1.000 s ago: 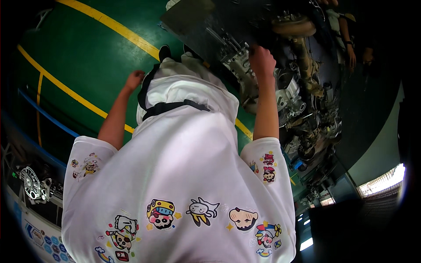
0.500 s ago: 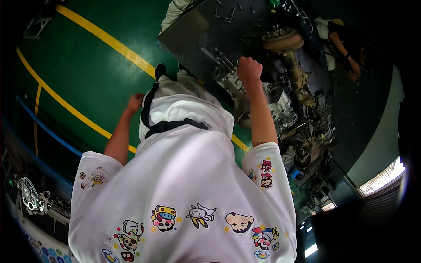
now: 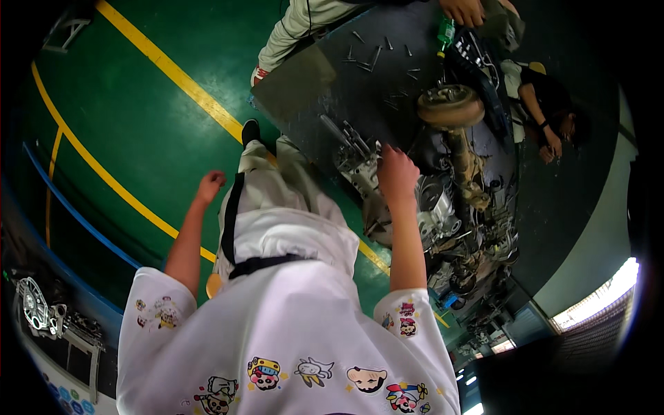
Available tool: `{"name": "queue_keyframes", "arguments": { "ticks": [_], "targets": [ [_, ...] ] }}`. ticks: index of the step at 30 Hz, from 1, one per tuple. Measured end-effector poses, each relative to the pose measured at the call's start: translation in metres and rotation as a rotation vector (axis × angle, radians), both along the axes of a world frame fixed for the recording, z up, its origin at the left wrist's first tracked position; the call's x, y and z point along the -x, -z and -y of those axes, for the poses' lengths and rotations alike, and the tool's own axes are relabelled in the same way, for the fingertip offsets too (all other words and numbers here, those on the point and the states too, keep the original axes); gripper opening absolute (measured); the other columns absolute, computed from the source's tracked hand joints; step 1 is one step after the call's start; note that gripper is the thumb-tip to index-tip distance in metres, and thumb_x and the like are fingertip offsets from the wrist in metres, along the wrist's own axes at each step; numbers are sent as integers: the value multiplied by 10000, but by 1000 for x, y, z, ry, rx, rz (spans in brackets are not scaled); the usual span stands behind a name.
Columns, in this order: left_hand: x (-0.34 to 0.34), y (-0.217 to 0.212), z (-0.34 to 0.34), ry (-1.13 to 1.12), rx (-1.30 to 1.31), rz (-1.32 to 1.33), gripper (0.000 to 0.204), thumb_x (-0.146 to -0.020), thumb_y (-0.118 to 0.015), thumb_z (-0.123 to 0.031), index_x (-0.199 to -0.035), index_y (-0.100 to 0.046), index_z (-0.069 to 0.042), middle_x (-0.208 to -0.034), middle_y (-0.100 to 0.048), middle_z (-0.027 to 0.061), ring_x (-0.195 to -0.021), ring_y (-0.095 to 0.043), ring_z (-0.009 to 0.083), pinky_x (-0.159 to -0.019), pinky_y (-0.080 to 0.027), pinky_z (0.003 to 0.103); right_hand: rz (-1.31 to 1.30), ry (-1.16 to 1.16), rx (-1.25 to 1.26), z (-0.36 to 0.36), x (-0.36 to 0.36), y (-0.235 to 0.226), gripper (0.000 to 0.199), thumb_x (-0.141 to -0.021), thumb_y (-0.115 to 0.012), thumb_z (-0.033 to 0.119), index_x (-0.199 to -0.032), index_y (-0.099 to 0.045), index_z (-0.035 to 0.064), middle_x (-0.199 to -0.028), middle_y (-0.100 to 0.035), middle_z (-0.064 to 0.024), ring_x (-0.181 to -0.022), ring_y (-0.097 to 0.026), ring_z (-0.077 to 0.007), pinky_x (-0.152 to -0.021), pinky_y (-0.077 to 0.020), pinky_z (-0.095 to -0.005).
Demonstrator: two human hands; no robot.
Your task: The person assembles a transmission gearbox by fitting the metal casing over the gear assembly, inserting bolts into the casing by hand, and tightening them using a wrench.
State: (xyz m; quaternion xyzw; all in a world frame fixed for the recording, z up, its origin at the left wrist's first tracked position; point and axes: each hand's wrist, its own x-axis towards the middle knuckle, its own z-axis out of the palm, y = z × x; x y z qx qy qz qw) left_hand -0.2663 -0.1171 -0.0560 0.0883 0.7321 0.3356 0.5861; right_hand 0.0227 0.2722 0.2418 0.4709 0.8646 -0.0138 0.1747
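The right hand (image 3: 399, 173) is curled beside the metal housing (image 3: 363, 173) near the desk (image 3: 363, 90) edge; whether anything is grasped cannot be told. The left hand (image 3: 211, 186) is loosely released, surrounded by room above the green floor (image 3: 138, 124).

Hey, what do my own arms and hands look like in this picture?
Your left hand and right hand are bare, as are both forearms. The short, loose left sleeve and right sleeve are white, each printed with small, colourful cartoon figures.

Silvery casing (image 3: 360, 171); yellow-lined green floor (image 3: 138, 124); cartoon-printed white shirt (image 3: 297, 315).
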Motion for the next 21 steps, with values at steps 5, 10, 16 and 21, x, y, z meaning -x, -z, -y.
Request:
{"name": "queue_keyframes", "arguments": {
  "ticks": [5, 10, 16, 21],
  "targets": [
    [-18, 8, 27, -53, -25, -72, 216, -933, -542, -105, -1114, -598, -1, -899, -665, 78, -795, -603, 143, -721, -488, 283, -46, 133, 22, -52, 27, -1, 115, -869, -605, 202, -868, -561, 96, -854, -626, -97, -800, -649, -336, -611, -520, -465],
    [-33, 18, 77, -121, 74, -27, 168, -946, -528, -97, -1077, -594, -14, -884, -629, 43, -809, -580, 120, -727, -478, 271, -143, 97, 180, -86, 37, 53, 184, -900, -604, 247, -997, -597, 90, -876, -634, -102, -832, -638, -332, -657, -521, -442],
    [-59, 25, 78, -217, 334, 78, 195, -976, -534, -165, -1117, -593, -43, -938, -658, 32, -866, -613, 114, -729, -476, 263, -29, 209, 264, -124, 25, 100, 212, -904, -615, 226, -1069, -638, 94, -922, -666, -95, -875, -648, -321, -706, -524, -422],
    [-87, 63, 88, -279, 372, 179, 184, -984, -511, -158, -1119, -592, -63, -961, -660, 22, -872, -612, 110, -753, -482, 260, 156, -35, 39, -173, 27, 112, 171, -918, -596, 198, -1000, -619, 49, -894, -643, -144, -848, -626, -363, -708, -516, -453]
  ]
}}
